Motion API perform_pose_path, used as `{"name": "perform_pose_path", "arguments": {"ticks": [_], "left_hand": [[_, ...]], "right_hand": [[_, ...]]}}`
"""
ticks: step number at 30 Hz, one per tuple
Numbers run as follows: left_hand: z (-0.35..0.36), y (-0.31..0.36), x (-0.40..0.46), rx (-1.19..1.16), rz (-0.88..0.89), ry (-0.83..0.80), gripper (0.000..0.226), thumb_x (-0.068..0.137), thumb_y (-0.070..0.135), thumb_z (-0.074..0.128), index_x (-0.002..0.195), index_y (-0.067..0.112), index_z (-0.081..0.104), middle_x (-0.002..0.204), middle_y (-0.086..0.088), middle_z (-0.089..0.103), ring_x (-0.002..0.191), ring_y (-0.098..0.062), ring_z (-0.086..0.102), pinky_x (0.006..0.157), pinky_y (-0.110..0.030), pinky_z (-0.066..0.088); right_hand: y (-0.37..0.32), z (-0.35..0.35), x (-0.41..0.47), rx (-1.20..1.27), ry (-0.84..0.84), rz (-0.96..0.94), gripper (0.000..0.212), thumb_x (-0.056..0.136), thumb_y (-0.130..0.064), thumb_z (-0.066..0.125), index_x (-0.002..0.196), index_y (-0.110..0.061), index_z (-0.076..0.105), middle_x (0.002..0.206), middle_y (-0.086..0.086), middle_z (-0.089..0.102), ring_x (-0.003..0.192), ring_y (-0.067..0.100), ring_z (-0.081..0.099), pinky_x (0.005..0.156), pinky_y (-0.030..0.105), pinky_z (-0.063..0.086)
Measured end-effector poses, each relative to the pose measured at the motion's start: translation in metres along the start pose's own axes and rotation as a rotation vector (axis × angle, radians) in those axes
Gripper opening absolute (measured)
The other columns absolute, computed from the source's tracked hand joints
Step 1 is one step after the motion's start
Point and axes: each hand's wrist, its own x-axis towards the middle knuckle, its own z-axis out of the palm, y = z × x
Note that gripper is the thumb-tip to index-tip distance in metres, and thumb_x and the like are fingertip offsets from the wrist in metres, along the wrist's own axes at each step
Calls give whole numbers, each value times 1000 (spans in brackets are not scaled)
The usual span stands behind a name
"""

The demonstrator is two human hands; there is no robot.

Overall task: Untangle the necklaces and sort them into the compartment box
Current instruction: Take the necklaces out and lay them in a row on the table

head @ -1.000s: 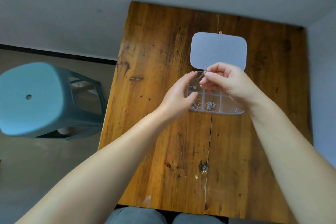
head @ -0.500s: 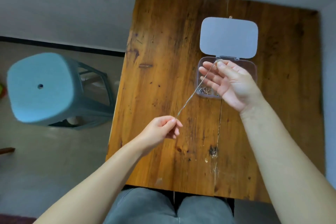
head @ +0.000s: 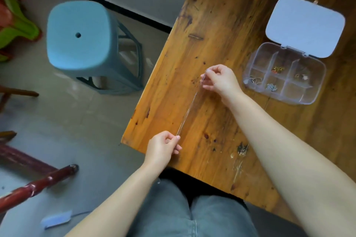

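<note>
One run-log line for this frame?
left hand: pinching necklace end | right hand: pinching other end | necklace: stretched taut above table | compartment box: open, some compartments filled

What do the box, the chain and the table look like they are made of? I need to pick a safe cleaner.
Compartment box: clear, glossy plastic, since the table shows through its walls; its lid looks frosted white. Necklace: a thin, silvery, probably metal chain, too blurred to be sure. Table: stained, worn wood with visible grain and dark marks.
</note>
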Motion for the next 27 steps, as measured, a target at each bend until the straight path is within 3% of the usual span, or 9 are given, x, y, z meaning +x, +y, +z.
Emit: {"name": "perform_pose_path", "arguments": {"ticks": [4,8,10,14,17,19,22,25,27], "left_hand": [[13,-5,-2,435,336,149,17,88,32,61,80,18,68,84,4,61,84,-14,50,76,-31,42],[23,-7,5,550,434,193,11,90,27,57,87,18,61,86,4,62,86,-18,52,77,-32,39],[24,-8,7,588,430,200,10,90,27,57,92,17,56,84,3,60,83,-20,53,74,-32,37],[18,-9,10,740,415,200,30,83,34,66,102,14,55,90,-2,61,86,-26,55,72,-36,40],[19,10,15,758,486,200,41,79,37,70,107,11,56,94,-6,60,88,-28,57,75,-39,46],[33,39,22,744,638,173,40,81,33,69,112,10,56,95,-8,60,88,-29,57,75,-40,46],[72,102,43,728,863,80,45,87,29,61,128,13,49,100,-11,59,91,-30,54,76,-40,45],[105,155,65,715,952,46,46,89,25,58,132,14,45,104,-12,59,94,-30,51,76,-41,45],[112,174,74,694,977,75,30,89,22,59,117,11,56,100,-11,60,92,-30,52,71,-39,44]], "right_hand": [[7,2,6,-476,49,-192,7,90,-21,54,87,-20,61,91,0,61,84,18,57,70,26,41],[3,-9,8,-595,26,-233,17,91,-21,56,105,-15,65,113,8,61,100,20,57,83,24,39],[-4,-23,2,-575,4,-286,23,92,-21,56,113,-14,63,115,7,63,103,20,59,90,26,42],[-19,-85,-10,-476,137,-376,19,94,-21,51,107,-20,64,95,-5,65,81,7,63,69,16,48],[-19,-148,-7,-526,330,-316,22,95,-16,48,105,-18,67,101,3,69,78,7,62,64,13,44],[-15,-173,4,-720,332,-229,26,96,-12,46,110,-17,67,113,7,67,90,14,63,75,20,48],[-7,-180,20,-1004,179,-147,38,93,-3,46,125,-17,59,130,11,59,112,30,58,91,39,50],[-1,-175,27,-1203,135,-199,42,90,-2,47,129,-15,54,127,15,54,108,37,55,94,49,46],[3,-173,30,-1261,142,-210,41,89,-4,47,129,-15,53,126,15,54,108,37,53,97,51,39]]}}
